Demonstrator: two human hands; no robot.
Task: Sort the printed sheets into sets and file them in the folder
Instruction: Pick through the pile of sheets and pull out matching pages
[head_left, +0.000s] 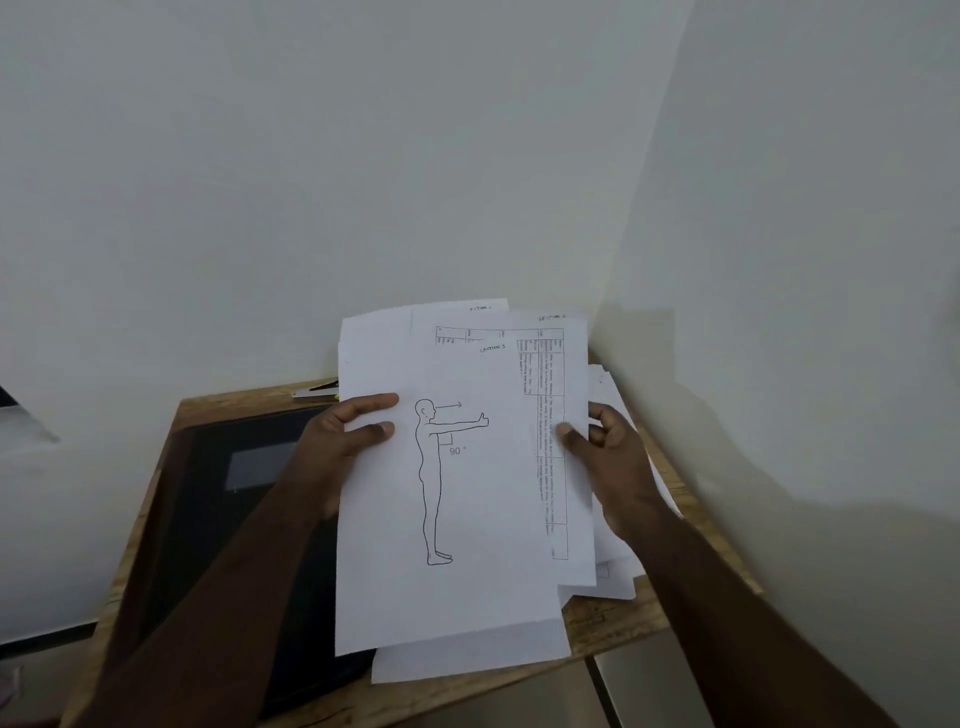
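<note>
Office corner: desk (613, 623), paperwork (467, 519).

- I count two hands: the left hand (343, 436) and the right hand (613, 457).
- One black folder (234, 499).
- One wooden table (613, 623).
- Printed sheets (447, 519): several, overlapped, so I can't fix the number.

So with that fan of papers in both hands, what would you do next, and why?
Probably slide the top sheet, the standing-figure drawing, off with the left hand. The right hand pinches the table-printed sheets fanned behind it, and the black folder lies shut.
</note>
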